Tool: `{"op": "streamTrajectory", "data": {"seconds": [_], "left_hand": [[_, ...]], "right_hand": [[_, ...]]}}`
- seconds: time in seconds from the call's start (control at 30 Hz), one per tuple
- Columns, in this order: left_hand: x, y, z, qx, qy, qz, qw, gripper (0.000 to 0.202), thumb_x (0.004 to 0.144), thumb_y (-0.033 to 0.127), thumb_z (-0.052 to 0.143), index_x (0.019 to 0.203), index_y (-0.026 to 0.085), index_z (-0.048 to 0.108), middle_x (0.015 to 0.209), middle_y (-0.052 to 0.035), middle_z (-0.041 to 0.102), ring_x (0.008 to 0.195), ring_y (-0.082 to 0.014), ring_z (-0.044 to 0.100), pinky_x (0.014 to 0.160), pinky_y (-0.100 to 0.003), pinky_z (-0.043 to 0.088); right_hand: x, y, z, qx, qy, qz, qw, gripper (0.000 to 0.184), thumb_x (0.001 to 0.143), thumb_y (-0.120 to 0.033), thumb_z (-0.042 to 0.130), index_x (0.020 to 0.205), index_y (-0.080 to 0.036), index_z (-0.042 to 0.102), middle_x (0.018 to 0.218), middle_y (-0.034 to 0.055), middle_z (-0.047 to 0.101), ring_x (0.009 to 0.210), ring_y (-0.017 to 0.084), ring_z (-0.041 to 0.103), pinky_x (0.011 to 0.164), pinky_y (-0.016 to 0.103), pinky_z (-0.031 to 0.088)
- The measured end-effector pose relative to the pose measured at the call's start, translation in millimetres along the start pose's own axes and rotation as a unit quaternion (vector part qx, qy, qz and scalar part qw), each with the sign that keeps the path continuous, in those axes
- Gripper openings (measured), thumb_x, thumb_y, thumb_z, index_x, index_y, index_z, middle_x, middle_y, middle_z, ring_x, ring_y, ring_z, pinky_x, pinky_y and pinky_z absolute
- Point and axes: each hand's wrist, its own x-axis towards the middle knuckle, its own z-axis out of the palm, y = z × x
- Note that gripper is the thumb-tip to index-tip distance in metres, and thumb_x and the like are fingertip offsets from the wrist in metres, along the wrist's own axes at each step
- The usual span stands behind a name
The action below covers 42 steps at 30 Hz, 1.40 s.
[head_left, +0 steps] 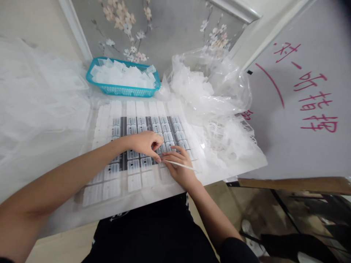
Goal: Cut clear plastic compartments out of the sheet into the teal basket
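A sheet of small clear plastic pieces [137, 131] lies in rows over a dark backing on the white table [68, 215]. My left hand [145, 143] rests on the rows with its fingers curled and pinched at one piece near the middle. My right hand [179, 166] lies just beside it, fingers bent, holding a thin white stick [182, 166] whose tip points toward the left hand's fingertips. The two hands almost touch.
A teal basket [123, 89] full of white pieces stands at the back. A heap of clear plastic bags [214, 102] with white pieces fills the right of the table. White netting [35, 95] lies at the left. A white board with red writing [307, 98] leans at the right.
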Motion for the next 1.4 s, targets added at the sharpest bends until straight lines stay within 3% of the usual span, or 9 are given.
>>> {"op": "streamTrajectory", "data": {"seconds": [0.1, 0.2, 0.4, 0.53, 0.6, 0.67, 0.8, 0.97, 1.4], "left_hand": [[1.4, 5.8, 3.2, 0.055, 0.008, -0.004, 0.998, 0.059, 0.067, 0.063, 0.074, 0.057, 0.016, 0.039, 0.064, 0.0033, 0.049, 0.054, -0.0084, 0.041, 0.052, -0.025, 0.025], [3.0, 9.7, 9.3, 0.12, 0.008, -0.029, 0.992, 0.058, 0.068, 0.064, 0.071, 0.057, 0.017, 0.04, 0.066, 0.0023, 0.05, 0.054, -0.0091, 0.04, 0.051, -0.027, 0.021], [5.6, 16.8, 15.5, 0.176, -0.007, -0.06, 0.983, 0.053, 0.073, 0.065, 0.067, 0.06, 0.017, 0.048, 0.072, -0.0002, 0.054, 0.055, -0.0116, 0.043, 0.05, -0.029, 0.018], [7.0, 24.1, 15.2, 0.182, -0.012, -0.061, 0.981, 0.052, 0.072, 0.063, 0.069, 0.059, 0.017, 0.05, 0.073, -0.0015, 0.054, 0.058, -0.0134, 0.046, 0.05, -0.029, 0.018], [6.9, 25.6, 15.8, 0.179, -0.009, -0.061, 0.982, 0.053, 0.073, 0.063, 0.069, 0.057, 0.017, 0.048, 0.071, -0.0015, 0.053, 0.056, -0.0129, 0.044, 0.049, -0.029, 0.019], [5.9, 24.1, 15.7, 0.167, -0.001, -0.056, 0.984, 0.054, 0.071, 0.063, 0.07, 0.056, 0.017, 0.048, 0.069, -0.0008, 0.052, 0.055, -0.0124, 0.044, 0.05, -0.029, 0.02], [3.0, 13.9, 7.0, 0.089, -0.016, -0.029, 0.996, 0.048, 0.069, 0.062, 0.072, 0.063, 0.017, 0.055, 0.074, -0.0001, 0.055, 0.062, -0.0128, 0.049, 0.053, -0.027, 0.027], [1.6, 3.9, -9.5, -0.066, -0.086, -0.015, 0.994, 0.039, 0.079, 0.055, 0.067, 0.103, 0.025, 0.07, 0.082, -0.0002, 0.057, 0.069, -0.0129, 0.053, 0.06, -0.023, 0.036], [1.1, 7.4, -11.2, -0.053, -0.101, -0.005, 0.993, 0.038, 0.086, 0.051, 0.06, 0.115, 0.03, 0.071, 0.086, -0.0022, 0.06, 0.075, -0.0143, 0.054, 0.065, -0.023, 0.037]], "right_hand": [[-2.1, -1.0, -2.5, -0.043, 0.005, -0.038, 0.998, 0.022, 0.09, -0.014, 0.06, 0.1, -0.028, 0.073, 0.102, 0.0007, 0.076, 0.118, 0.027, 0.056, 0.096, 0.047, 0.046], [-1.8, -1.2, -2.8, -0.051, 0.009, -0.049, 0.997, 0.027, 0.091, -0.01, 0.056, 0.102, -0.028, 0.072, 0.095, -0.0006, 0.076, 0.103, 0.023, 0.059, 0.09, 0.041, 0.047], [2.1, -1.1, 6.3, 0.008, 0.029, -0.017, 0.999, 0.03, 0.093, -0.007, 0.047, 0.095, -0.027, 0.07, 0.085, -0.001, 0.074, 0.085, 0.02, 0.056, 0.081, 0.033, 0.051], [4.8, -1.7, 2.7, 0.047, 0.128, 0.007, 0.991, 0.026, 0.092, -0.011, 0.052, 0.101, -0.027, 0.069, 0.092, 0.0018, 0.074, 0.083, 0.02, 0.059, 0.074, 0.034, 0.055], [9.4, -1.3, -8.1, 0.055, 0.195, 0.034, 0.979, 0.022, 0.092, -0.014, 0.054, 0.1, -0.027, 0.07, 0.096, 0.0033, 0.075, 0.083, 0.02, 0.062, 0.075, 0.037, 0.056], [14.9, 0.6, -22.6, 0.06, 0.214, 0.079, 0.972, 0.017, 0.092, -0.02, 0.057, 0.097, -0.027, 0.072, 0.094, 0.0038, 0.075, 0.086, 0.022, 0.065, 0.08, 0.041, 0.056], [16.4, 10.8, -42.8, 0.123, 0.123, 0.128, 0.976, 0.011, 0.089, -0.028, 0.064, 0.088, -0.026, 0.075, 0.089, 0.0029, 0.075, 0.091, 0.023, 0.069, 0.085, 0.042, 0.056], [-1.2, 22.9, -36.2, 0.17, 0.042, 0.175, 0.969, 0.01, 0.087, -0.031, 0.068, 0.089, -0.026, 0.076, 0.093, 0.0032, 0.077, 0.108, 0.025, 0.066, 0.094, 0.044, 0.054], [-6.5, 29.0, -25.7, 0.101, 0.034, 0.118, 0.987, 0.008, 0.087, -0.028, 0.067, 0.091, -0.026, 0.074, 0.097, 0.0031, 0.076, 0.116, 0.027, 0.061, 0.097, 0.047, 0.052]]}}
